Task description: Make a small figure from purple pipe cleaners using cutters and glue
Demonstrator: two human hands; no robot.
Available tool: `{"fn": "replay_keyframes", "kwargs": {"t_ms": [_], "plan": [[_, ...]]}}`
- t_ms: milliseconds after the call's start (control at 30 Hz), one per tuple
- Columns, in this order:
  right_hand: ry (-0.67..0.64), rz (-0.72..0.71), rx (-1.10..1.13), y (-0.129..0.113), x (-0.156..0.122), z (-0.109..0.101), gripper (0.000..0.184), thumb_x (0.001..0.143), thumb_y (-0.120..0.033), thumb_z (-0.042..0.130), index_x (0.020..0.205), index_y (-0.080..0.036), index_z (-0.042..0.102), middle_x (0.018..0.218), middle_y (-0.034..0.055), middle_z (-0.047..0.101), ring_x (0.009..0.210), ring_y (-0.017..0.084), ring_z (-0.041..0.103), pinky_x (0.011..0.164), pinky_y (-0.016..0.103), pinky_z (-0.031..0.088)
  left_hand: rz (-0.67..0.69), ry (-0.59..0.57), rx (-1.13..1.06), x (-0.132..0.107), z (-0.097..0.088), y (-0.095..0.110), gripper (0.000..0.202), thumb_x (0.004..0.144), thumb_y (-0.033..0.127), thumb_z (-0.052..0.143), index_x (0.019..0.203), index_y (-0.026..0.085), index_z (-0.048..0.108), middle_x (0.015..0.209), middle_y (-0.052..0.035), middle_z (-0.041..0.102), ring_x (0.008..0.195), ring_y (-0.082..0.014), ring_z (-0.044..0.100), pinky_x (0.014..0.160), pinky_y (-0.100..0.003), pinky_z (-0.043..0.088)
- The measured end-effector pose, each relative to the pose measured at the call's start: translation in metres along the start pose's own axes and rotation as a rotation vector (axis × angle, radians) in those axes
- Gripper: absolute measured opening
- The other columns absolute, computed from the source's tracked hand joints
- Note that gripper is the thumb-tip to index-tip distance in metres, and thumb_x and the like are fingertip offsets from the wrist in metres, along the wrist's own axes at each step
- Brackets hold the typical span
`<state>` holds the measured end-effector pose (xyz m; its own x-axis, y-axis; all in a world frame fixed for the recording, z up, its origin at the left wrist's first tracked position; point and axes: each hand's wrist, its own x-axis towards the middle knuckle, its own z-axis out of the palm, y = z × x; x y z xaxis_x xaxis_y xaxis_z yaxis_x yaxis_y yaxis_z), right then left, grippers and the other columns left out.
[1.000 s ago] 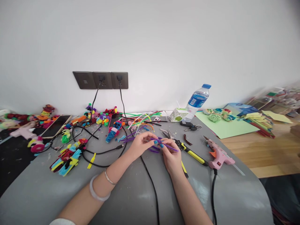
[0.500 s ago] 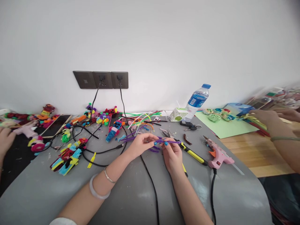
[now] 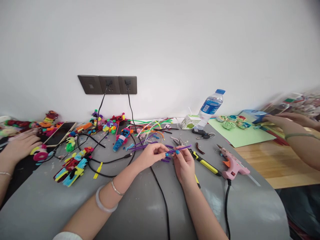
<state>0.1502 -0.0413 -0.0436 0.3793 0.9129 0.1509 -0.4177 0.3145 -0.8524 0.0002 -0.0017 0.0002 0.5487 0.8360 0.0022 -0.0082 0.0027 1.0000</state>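
My left hand [image 3: 150, 155] and my right hand [image 3: 183, 165] meet over the grey table [image 3: 140, 206], both pinched on one purple pipe cleaner [image 3: 180, 148]. Its free end points up and right past my right fingers. Loose purple pipe cleaner pieces [image 3: 145, 146] lie just beyond my left hand. Pliers with yellow and black handles [image 3: 203, 162] rest right of my right hand. A black cable [image 3: 160, 193] runs between my forearms.
A pink glue gun [image 3: 233, 165] lies at the right, a water bottle [image 3: 210, 108] and small carton [image 3: 190, 122] behind. Colourful pipe-cleaner figures [image 3: 73, 165] and a phone [image 3: 60, 134] crowd the left. Other people's hands show at the left edge [image 3: 21, 145] and right edge [image 3: 282, 121].
The purple pipe cleaner's free end has swung from pointing down-right to up-right. Other people's hands have come in at both edges; the left one now reaches further onto the table.
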Motion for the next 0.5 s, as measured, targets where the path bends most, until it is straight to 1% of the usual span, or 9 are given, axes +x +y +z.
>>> {"fn": "replay_keyframes", "kwargs": {"t_ms": [133,267,500], "plan": [[-0.018,-0.017,-0.039,0.0015,0.0005,-0.0008,0.023,0.072,-0.038,0.08,0.085,-0.023,0.069,0.082,0.0009,0.065,0.068,0.014,0.056,0.067,0.028,0.046,-0.027,0.019,-0.002,0.0004,-0.0011,-0.0018,0.016,0.073,0.023,0.068,0.086,0.013,0.067,0.071,-0.0003,0.06,0.065,-0.0107,0.054,0.061,-0.023,0.045],[-0.012,-0.041,-0.043,0.0017,-0.0002,-0.0015,0.021,0.072,-0.038,0.079,0.084,-0.023,0.07,0.087,0.0014,0.064,0.068,0.013,0.056,0.067,0.028,0.047,-0.048,0.014,-0.05,0.0004,-0.0009,-0.0014,0.02,0.073,0.029,0.07,0.084,0.013,0.066,0.07,0.0003,0.058,0.063,-0.0104,0.052,0.057,-0.023,0.044],[-0.018,-0.066,-0.045,0.0006,0.0015,0.0,0.021,0.071,-0.038,0.08,0.083,-0.023,0.07,0.087,0.0007,0.062,0.068,0.012,0.056,0.068,0.028,0.048,0.017,0.069,-0.075,0.0018,-0.0005,-0.0001,0.03,0.073,0.042,0.073,0.083,0.014,0.064,0.07,0.002,0.053,0.059,-0.0087,0.047,0.053,-0.022,0.041]]}}
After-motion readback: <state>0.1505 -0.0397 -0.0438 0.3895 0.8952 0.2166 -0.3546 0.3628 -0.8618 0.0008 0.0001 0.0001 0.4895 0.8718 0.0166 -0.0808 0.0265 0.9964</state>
